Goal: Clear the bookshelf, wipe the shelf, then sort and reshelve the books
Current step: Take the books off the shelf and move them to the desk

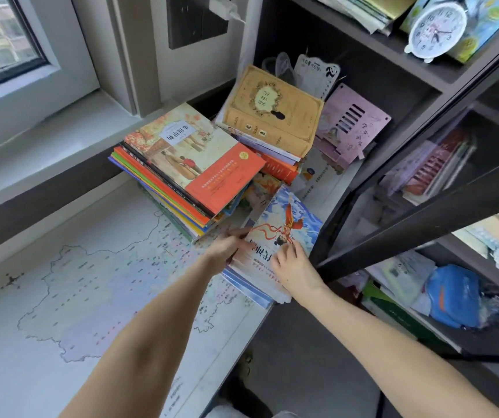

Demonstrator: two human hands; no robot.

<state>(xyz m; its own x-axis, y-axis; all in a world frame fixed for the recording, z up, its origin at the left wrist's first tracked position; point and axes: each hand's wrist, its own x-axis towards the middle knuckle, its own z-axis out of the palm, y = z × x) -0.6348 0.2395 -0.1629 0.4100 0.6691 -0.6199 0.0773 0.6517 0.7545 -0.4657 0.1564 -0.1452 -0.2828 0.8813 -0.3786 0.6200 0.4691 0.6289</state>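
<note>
Sorting under way at the desk's near right corner, beside the bookshelf (417,73). Your left hand (227,247) holds the blue pile (290,218) of books at its left edge, fingers seemingly curled under it, though blur hides the tips. Your right hand (292,268) lies on the cover, fingers loosely spread and pressing down. The pile sits at the very edge of the desk (61,297), so slide it left before you let go. Square the spines between both palms, then match sizes against the orange-covered stack (200,167) and the tan book (272,113) farther off. Keep your right elbow clear of the glass door (423,218) standing open on the right.
</note>
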